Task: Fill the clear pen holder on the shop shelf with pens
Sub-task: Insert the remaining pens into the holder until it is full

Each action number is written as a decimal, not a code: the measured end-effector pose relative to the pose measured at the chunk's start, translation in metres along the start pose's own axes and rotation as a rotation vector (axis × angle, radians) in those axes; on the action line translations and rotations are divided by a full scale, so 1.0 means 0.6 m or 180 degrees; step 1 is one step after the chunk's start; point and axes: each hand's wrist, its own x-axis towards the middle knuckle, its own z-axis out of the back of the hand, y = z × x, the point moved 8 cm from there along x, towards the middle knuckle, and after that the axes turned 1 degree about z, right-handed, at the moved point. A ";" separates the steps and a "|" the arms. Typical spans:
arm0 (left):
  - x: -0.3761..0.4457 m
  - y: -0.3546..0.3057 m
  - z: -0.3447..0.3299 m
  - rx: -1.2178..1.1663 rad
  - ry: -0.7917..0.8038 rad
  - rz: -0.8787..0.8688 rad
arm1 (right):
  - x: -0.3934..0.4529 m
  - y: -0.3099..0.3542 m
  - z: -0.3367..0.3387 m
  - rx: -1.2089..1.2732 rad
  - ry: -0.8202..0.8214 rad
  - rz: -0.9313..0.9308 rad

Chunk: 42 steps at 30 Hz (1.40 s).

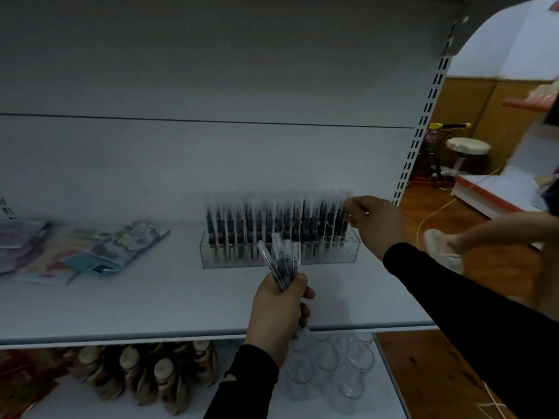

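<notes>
Pens [273, 228] are stood upright in rows in the clear pen holder [279, 255] on the white shelf [151, 300]. At the holder's right end, one pen is pinched by the right hand [373, 225]. Just before the holder, a bundle of pens [282, 264] is gripped in the left hand [278, 316].

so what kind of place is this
Probably a small shop: a white slotted shelf displays a pen holder and packets, with bottles and clear cups stocked below.
</notes>
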 end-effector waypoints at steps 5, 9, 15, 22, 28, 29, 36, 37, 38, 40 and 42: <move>0.001 -0.001 -0.001 -0.0058 -0.0008 -0.0004 | -0.002 -0.008 -0.008 -0.0158 0.0042 0.0040; 0.001 0.005 -0.002 -0.0067 0.0002 0.0066 | 0.001 -0.015 -0.006 -0.0258 0.0074 0.0018; -0.002 0.006 -0.008 -0.0065 0.0088 0.0049 | -0.028 -0.033 0.003 0.0026 0.0106 -0.0243; -0.011 0.004 -0.014 0.0035 0.0104 -0.0031 | -0.112 -0.015 -0.012 0.0466 0.0584 -0.0421; -0.020 0.008 -0.024 0.0073 0.0169 -0.0079 | -0.163 0.020 -0.038 0.1089 0.1048 -0.0580; -0.021 0.009 -0.026 0.0071 0.0182 -0.0087 | -0.169 0.024 -0.042 0.1154 0.1111 -0.0578; -0.031 0.010 -0.037 0.0030 0.0357 -0.0079 | -0.175 0.026 -0.042 0.1496 0.1045 -0.0731; -0.031 0.011 -0.037 0.0009 0.0370 -0.0059 | -0.171 0.023 -0.038 0.1560 0.0963 -0.0815; -0.030 0.012 -0.037 -0.0032 0.0369 -0.0028 | -0.167 0.020 -0.032 0.1612 0.0858 -0.0905; -0.029 0.014 -0.034 -0.0118 0.0335 0.0036 | -0.154 0.013 -0.016 0.1756 0.0599 -0.1090; -0.029 0.012 -0.030 -0.0117 0.0277 0.0054 | -0.137 0.008 0.004 0.1894 0.0365 -0.1156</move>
